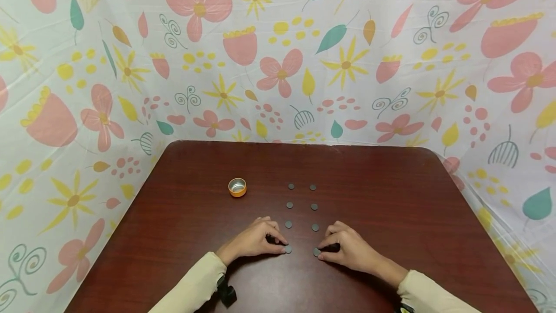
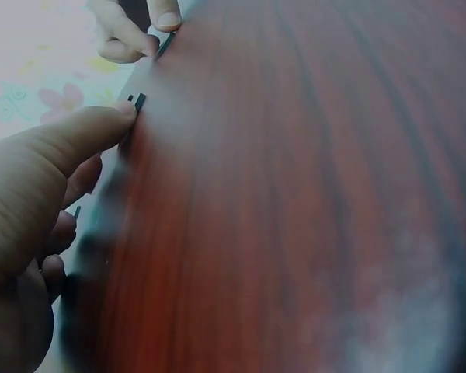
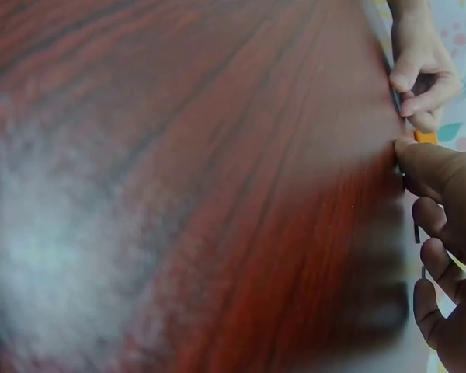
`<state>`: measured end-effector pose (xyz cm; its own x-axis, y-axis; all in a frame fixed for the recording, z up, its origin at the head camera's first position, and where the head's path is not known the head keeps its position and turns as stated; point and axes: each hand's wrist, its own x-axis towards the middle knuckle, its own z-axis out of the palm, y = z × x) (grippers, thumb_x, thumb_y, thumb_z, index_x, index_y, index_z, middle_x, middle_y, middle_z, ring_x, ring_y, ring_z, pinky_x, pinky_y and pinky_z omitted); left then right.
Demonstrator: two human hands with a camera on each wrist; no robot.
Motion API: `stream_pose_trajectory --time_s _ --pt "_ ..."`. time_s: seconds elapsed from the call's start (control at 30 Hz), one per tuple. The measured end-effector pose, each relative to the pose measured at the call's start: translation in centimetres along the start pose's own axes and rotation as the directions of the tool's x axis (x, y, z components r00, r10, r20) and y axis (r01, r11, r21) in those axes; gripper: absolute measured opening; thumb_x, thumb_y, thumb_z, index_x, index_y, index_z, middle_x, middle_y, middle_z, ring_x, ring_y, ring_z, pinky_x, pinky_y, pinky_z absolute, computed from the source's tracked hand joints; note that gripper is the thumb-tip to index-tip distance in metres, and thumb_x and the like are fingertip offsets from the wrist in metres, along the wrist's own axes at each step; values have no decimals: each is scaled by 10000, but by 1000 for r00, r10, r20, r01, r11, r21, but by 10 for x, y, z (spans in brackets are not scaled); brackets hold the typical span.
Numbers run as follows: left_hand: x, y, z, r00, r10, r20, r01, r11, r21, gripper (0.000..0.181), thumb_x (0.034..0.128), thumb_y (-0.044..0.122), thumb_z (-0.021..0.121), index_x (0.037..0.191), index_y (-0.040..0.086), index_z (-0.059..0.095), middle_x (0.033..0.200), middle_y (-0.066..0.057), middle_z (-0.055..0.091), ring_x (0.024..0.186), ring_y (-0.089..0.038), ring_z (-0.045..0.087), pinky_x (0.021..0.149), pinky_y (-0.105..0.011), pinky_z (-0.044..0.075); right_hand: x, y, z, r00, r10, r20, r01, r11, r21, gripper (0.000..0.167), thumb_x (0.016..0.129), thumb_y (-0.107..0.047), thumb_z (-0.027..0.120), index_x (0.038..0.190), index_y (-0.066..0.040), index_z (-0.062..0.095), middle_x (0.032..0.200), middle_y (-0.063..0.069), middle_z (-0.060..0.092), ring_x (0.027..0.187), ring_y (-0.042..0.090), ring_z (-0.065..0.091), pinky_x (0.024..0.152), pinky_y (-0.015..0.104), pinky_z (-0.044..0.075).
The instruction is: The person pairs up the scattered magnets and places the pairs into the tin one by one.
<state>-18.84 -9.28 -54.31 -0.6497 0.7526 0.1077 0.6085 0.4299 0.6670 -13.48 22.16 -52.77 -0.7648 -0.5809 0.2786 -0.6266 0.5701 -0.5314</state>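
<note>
Discs (image 1: 289, 205), small, grey and round, make two lines of four on the brown table (image 1: 369, 182), going from near to far. The left hand (image 1: 258, 238) pinches the near left disc (image 1: 288, 249) by its left side, thumb and finger close together. The right hand (image 1: 349, 248) pinches the near right disc (image 1: 316, 252) the same way, by its right side. So these two discs face each other across a strip of table, and both look flat. Being round, they have no long way. The orange cup (image 1: 237, 194), open at the top, sits far and to the left, well apart from both hands; the left hand is nearer to it. The table's far edge is past the lines, and there is room on the near side.
</note>
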Motion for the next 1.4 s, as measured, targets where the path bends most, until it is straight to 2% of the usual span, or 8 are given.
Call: stream_pose_trajectory --time_s 0.37,0.63,0.93,1.1,1.4 --pt "7 7 5 1000 18 3 -18 999 45 153 912 377 792 1038 298 827 842 265 592 815 23 437 854 -233 353 3 -4 3 999 36 28 -36 999 -1 133 860 -308 850 959 -219 839 863 -183 608 789 16 448 647 190 431" --pt "13 13 8 998 56 3 -56 995 88 150 919 368 787 1042 293 828 851 270 603 784 32 420 830 -204 354 9 -9 5 1000 10 25 -10 999 -31 119 851 -282 859 947 -215 839 869 -187 616 775 6 428 641 179 415" --pt "20 16 14 997 74 6 -74 993 96 147 925 364 780 1051 301 825 832 277 582 762 28 403 803 -195 341 13 -10 8 1000 -17 19 18 998 -64 120 848 -271 861 945 -206 832 878 -178 625 788 -3 443 655 181 427" --pt "22 17 16 997 79 17 -80 990 113 154 933 365 771 1066 305 821 820 267 569 752 23 394 783 -190 334 13 -10 11 1000 -16 18 17 998 -65 120 840 -269 868 942 -218 829 861 -184 614 759 5 414 641 177 394" --pt "22 16 16 997 82 10 -82 992 93 149 928 350 780 1061 297 824 815 265 575 745 21 392 772 -197 324 13 -8 14 1000 5 30 -4 998 -56 161 849 -295 861 981 -211 826 894 -185 621 782 -5 431 661 187 425"
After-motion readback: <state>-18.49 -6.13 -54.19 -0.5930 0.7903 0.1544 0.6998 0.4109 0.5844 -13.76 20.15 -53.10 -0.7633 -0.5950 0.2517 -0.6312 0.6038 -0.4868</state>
